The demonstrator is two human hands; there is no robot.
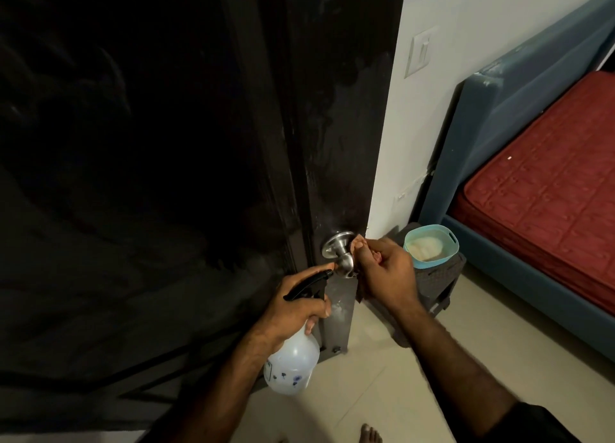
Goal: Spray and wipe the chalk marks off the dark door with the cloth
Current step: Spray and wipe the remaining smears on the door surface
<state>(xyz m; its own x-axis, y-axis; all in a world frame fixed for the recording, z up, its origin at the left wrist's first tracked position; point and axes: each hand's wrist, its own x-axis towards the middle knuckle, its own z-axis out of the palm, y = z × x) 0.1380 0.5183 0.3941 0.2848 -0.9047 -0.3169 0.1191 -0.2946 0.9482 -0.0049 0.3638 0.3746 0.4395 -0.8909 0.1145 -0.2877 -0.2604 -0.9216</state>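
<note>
The dark, faintly glossy door [336,116] is showing smeared matt patches and whitish streaks along its edge. The round brushed-metal knob [336,246] is giving off a soft satin sheen. The translucent white plastic spray bottle [293,359] is looking smooth, its black trigger matt. The turquoise plastic tub [451,242] is looking smooth too. The red quilted fabric mattress [549,182] is showing stitched, textured cloth. The pale floor tiles [382,392] are reflecting light faintly.

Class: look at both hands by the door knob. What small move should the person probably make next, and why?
Probably rub the cloth round the knob. The right hand already presses it there, the left hand holds the spray bottle with its nozzle at the knob, and the door above looks smeared.
</note>
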